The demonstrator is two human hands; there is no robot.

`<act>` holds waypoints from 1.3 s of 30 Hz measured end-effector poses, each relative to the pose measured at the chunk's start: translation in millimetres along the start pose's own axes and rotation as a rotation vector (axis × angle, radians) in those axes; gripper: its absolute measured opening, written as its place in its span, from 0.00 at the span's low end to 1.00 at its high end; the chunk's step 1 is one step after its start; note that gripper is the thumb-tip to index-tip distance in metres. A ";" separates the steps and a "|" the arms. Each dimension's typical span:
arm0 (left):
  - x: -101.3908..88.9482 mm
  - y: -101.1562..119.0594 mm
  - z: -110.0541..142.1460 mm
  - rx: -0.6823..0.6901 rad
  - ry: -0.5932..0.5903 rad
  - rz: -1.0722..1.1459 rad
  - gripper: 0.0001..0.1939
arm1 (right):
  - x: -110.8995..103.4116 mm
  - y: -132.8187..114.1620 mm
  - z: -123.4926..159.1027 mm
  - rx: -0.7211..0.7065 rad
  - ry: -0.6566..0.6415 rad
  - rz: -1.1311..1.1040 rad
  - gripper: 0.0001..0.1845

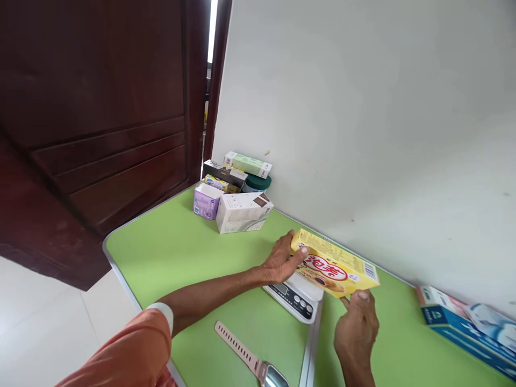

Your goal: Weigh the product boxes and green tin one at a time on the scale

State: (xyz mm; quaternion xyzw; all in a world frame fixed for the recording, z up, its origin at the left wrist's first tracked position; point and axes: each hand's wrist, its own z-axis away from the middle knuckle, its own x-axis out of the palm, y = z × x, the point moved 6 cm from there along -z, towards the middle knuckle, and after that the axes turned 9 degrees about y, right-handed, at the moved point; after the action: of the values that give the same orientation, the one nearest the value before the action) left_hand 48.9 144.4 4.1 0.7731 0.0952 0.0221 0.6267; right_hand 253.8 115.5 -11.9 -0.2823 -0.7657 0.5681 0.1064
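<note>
A yellow food box (pixel 336 263) with a red and white logo is tilted in the air between my two hands. My left hand (pixel 284 259) grips its left end, thumb on the front face. At the lower right corner, my right hand (pixel 358 317) pinches the box between thumb and fingers, part of the fingers being hidden. Beneath the box is a white kitchen scale (pixel 292 298) with a dark button panel; the box and my left hand cover part of it. Nearer to me lies a smartwatch (pixel 274 376) with a pink strap.
At the table's (pixel 181 247) far left corner stand a white box (pixel 244 212), a purple package (pixel 206 201), a black box (pixel 224 174), a green box (pixel 248 164) and a dark-green-lidded container (pixel 258 183). Blue boxes (pixel 463 325) lie at right. A wall (pixel 363 134) rises behind; a dark door (pixel 100 107) is left.
</note>
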 end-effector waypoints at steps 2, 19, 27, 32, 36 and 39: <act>0.0 3.4 1.0 0.024 0.015 0.024 0.46 | 0.1 -6.1 3.6 0.015 -0.011 0.048 0.40; -263.7 18.9 96.1 -0.068 0.540 -0.003 0.53 | 148.2 -109.5 176.5 -0.077 -0.646 -0.194 0.35; -339.9 -37.5 63.0 -0.089 0.553 -0.090 0.45 | 259.9 -89.4 198.4 -0.175 -0.660 -0.181 0.36; -351.3 -52.0 40.6 -0.117 0.477 -0.184 0.49 | 286.7 -66.1 193.8 -0.155 -0.600 -0.119 0.33; -359.6 -55.7 25.0 -0.083 0.520 -0.283 0.44 | 300.0 -55.4 195.8 -0.114 -0.529 -0.105 0.34; -358.9 -56.9 16.4 -0.043 0.526 -0.320 0.40 | 307.1 -57.1 194.2 -0.093 -0.513 -0.126 0.35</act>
State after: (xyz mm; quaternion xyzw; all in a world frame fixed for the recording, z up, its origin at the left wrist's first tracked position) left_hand -307.4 76.9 -24.2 0.7025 0.3742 0.1243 0.5925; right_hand -109.1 117.0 -71.8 -0.0854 -0.8089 0.5775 -0.0690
